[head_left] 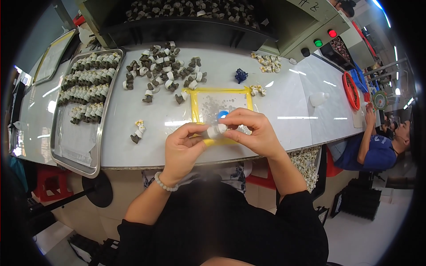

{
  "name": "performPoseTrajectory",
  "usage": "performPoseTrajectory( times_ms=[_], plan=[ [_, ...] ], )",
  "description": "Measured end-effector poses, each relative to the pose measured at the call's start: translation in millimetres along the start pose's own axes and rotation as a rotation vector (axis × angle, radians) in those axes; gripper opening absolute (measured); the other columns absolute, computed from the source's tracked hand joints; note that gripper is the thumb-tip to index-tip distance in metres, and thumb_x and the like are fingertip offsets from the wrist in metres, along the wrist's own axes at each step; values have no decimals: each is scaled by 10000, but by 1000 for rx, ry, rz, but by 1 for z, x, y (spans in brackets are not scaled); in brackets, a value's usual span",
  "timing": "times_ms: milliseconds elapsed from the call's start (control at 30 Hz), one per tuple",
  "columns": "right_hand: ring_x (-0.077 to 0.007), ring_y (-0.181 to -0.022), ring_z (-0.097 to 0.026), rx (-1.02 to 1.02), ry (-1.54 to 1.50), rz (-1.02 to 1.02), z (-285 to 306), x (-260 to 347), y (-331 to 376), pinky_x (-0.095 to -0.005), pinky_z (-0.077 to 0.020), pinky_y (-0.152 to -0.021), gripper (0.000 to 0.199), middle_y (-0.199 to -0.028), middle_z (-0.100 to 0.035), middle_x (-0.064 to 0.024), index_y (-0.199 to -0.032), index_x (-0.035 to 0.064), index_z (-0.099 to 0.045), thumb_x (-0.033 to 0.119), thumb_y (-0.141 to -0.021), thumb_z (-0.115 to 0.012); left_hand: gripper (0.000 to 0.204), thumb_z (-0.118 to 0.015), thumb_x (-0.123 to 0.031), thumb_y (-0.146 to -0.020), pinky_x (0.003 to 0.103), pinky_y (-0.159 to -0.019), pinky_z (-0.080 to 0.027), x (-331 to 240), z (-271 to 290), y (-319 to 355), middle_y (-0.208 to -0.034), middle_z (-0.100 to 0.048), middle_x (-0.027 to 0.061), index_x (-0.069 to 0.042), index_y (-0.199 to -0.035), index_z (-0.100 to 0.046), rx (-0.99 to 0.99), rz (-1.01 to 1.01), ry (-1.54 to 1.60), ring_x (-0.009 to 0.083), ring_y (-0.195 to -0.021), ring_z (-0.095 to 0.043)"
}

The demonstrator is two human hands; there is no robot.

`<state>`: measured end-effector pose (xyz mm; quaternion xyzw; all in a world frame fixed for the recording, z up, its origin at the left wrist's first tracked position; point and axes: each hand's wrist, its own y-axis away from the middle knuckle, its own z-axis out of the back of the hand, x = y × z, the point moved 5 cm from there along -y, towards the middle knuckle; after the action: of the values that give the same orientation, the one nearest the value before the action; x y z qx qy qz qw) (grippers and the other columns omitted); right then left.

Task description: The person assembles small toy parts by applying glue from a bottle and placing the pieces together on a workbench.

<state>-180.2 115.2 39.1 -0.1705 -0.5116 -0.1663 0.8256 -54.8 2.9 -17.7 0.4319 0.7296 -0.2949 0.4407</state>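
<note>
My left hand and my right hand meet over the front of the table. Between their fingertips is a small white and grey figurine body, pinched from both sides; the fingers partly cover it. A round blue cap-like thing shows just behind my right fingers, on a clear sheet edged with yellow tape. Left of my hands lies one figurine with a head. Loose white and dark grey bodies are heaped farther back. Small white and yellow pieces lie at the back right, with several more by the taped sheet.
A metal tray at the left carries rows of figurines. A black bin full of bodies stands behind. Also on the table are a spiky dark blue object and a white bottle. A co-worker sits at the right.
</note>
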Motion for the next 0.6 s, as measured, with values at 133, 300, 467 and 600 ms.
performPoseTrajectory(
  times_ms=[133, 300, 467, 600],
  plan=[
    [-145, -785, -597, 39, 93, 7, -3, 7, 0, -248, -463, -691, 267, -893, -646, -78, -1014, 11, -692, 8, -747, -696, 287, -594, 138, -791, 272, -857, -512, 1, 1, 2, -1070, -603, 109, 70, -1070, -590, -14, -7, -10, 163, -978, -606],
    [-154, -778, -602, 72, 111, 30, -4, 1, 1, -247, -469, -688, 262, -883, -648, -87, -1005, -1, -690, -1, -744, -693, 278, -591, 137, -774, 263, -822, -516, -2, 1, 3, -1012, -635, 111, 63, -1038, -636, -44, -56, -171, 148, -918, -616],
    [-164, -778, -611, 73, 83, 52, -1, 4, 5, -253, -476, -690, 257, -870, -651, -93, -1002, -11, -687, -10, -745, -690, 285, -630, 107, -742, 249, -758, -518, -1, 1, 7, -942, -660, 112, 32, -1015, -661, -34, -160, -357, 145, -849, -635],
    [-168, -785, -613, 106, 126, 47, -3, 1, 8, -257, -478, -690, 249, -877, -653, -98, -992, -15, -687, -15, -743, -689, 293, -669, 71, -710, 243, -719, -513, -3, -1, 9, -854, -667, 104, 8, -995, -675, -20, -229, -549, 155, -793, -646]
  ],
)
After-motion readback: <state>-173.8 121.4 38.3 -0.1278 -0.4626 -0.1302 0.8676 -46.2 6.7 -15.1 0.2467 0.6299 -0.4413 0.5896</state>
